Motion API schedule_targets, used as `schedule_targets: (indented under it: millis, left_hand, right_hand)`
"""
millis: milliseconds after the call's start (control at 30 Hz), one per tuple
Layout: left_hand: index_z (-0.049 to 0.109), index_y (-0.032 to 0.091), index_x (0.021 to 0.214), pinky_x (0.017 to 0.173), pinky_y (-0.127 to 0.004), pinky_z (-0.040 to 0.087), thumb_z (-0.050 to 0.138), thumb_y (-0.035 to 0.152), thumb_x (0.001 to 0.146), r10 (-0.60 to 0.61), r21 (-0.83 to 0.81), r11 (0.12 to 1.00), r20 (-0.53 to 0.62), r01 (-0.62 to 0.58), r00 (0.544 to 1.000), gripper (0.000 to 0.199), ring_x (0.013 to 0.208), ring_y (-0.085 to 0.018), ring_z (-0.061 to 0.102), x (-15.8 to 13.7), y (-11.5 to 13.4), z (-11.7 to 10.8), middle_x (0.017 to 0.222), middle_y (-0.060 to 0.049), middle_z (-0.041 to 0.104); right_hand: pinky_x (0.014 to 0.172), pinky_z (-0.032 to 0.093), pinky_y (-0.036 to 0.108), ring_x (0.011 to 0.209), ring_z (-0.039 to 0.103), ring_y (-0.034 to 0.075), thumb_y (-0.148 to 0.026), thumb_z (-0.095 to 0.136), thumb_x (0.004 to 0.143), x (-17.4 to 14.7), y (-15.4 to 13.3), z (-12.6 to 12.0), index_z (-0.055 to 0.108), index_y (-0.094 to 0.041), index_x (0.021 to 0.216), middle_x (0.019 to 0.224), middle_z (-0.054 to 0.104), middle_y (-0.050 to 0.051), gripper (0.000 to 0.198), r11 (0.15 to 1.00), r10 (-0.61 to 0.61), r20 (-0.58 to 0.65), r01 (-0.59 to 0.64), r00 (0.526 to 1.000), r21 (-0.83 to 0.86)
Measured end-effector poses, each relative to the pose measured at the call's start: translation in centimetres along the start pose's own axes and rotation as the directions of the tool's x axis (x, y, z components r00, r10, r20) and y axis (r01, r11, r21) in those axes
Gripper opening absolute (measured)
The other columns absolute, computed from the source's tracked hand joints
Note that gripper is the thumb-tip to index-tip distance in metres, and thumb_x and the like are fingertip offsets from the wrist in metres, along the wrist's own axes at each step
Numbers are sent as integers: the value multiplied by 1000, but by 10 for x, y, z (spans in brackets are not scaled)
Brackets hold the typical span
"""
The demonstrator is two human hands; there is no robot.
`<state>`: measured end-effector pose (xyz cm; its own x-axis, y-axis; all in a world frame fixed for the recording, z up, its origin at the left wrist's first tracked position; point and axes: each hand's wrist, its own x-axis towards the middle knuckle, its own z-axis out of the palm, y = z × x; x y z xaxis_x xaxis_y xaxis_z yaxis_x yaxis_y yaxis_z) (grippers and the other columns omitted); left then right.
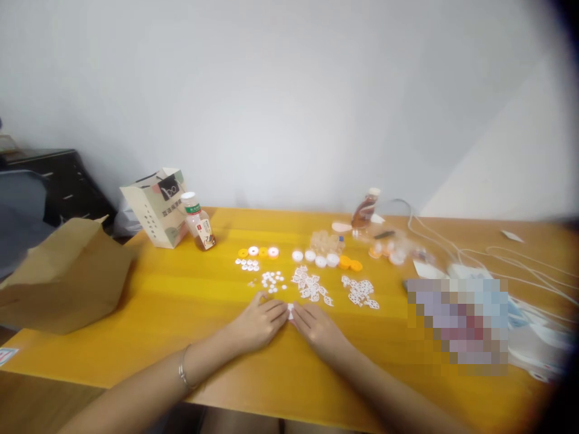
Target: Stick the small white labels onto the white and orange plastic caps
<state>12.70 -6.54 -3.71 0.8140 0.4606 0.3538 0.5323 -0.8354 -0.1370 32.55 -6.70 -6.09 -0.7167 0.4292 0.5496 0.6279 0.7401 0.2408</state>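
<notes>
Close together over the table, my left hand (260,322) and my right hand (319,328) meet at a small white piece (290,308). The fingers of both hands are closed on it from either side, and they hide much of its shape. Just beyond my hands lie a scatter of small white round pieces (272,280) and a pile of white lattice-like cut-outs (310,283). A second pile of similar white cut-outs (360,291) is further right. Behind them stand rows of white discs (321,261) and orange rings (350,263).
On the left are a brown paper bag (67,277), a printed gift bag (158,211) and a bottle with a white cap (198,223). An amber bottle (364,211) stands at the back right. White cables (534,265) and a blurred-out patch (461,319) occupy the right side.
</notes>
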Motion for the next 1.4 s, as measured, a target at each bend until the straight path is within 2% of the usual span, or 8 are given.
schedule_targets:
  millis: [133, 300, 567, 733, 900, 1000, 1167, 1400]
  left_hand:
    - [56, 17, 98, 78, -36, 30, 35, 20, 87, -122, -88, 989, -3, 121, 993, 23, 86, -17, 55, 5, 3, 1, 92, -6, 63]
    - [60, 20, 82, 70, -31, 30, 40, 27, 86, -358, -190, 916, 13, 354, 934, 22, 68, -14, 56, 17, 5, 6, 71, -1, 63]
    - [59, 21, 78, 73, -32, 27, 42, 27, 86, -327, -140, 935, 23, 327, 945, 19, 72, -15, 54, 26, 3, 6, 71, 0, 61]
    - [59, 21, 83, 76, -33, 27, 40, 25, 86, -313, -119, 946, -90, 302, 945, 19, 74, -15, 53, 24, 0, 3, 73, 0, 61]
    - [58, 21, 86, 77, -32, 27, 39, 24, 87, -278, -58, 960, -212, 272, 937, 18, 72, -14, 52, 26, -2, -1, 73, -1, 60]
    - [57, 20, 85, 78, -32, 26, 40, 21, 87, -251, -33, 968, -251, 251, 935, 17, 73, -13, 52, 26, -1, 0, 74, -1, 60]
    - [57, 20, 87, 79, -32, 26, 41, 20, 86, -224, -30, 974, -263, 224, 938, 15, 75, -13, 51, 25, -1, 4, 78, -1, 61]
    - [57, 21, 89, 79, -32, 27, 40, 23, 87, -286, -116, 957, -210, 267, 935, 17, 78, -13, 51, 24, 2, 4, 80, -1, 61]
  right_hand:
    - [69, 50, 34, 78, 59, 20, -14, 42, 86, 1, 0, -2, 60, -12, 94, 95, 65, 12, 20, 1000, -1, 19, 1, 1000, 27]
    - [72, 50, 36, 81, 58, 20, -15, 41, 87, 0, 0, -3, 58, -14, 99, 99, 64, 11, 22, 989, 21, 37, -26, 999, 146]
    - [75, 50, 36, 82, 59, 20, -19, 44, 85, 1, 4, -1, 58, -19, 102, 96, 64, 8, 22, 910, 166, 94, -189, 982, 369]
    - [79, 49, 36, 87, 59, 20, -26, 53, 79, 5, 11, 0, 64, -24, 95, 95, 64, 7, 19, 658, 400, 111, -370, 910, 656]
    - [79, 50, 36, 81, 63, 19, -31, 60, 73, 13, 12, 0, 63, -24, 97, 85, 68, 3, 25, 87, 537, 368, -483, 760, 871]
    - [81, 49, 36, 82, 63, 19, -31, 65, 68, 16, 11, -2, 64, -22, 94, 86, 68, 3, 28, -134, 545, 466, -476, 697, 869]
    - [82, 48, 36, 80, 63, 18, -32, 70, 62, 18, 12, -4, 65, -22, 88, 85, 69, 4, 28, -242, 547, 517, -466, 659, 851]
    - [82, 49, 37, 80, 63, 18, -33, 69, 64, 17, 12, -6, 64, -21, 89, 82, 68, 3, 29, -217, 540, 522, -490, 660, 844]
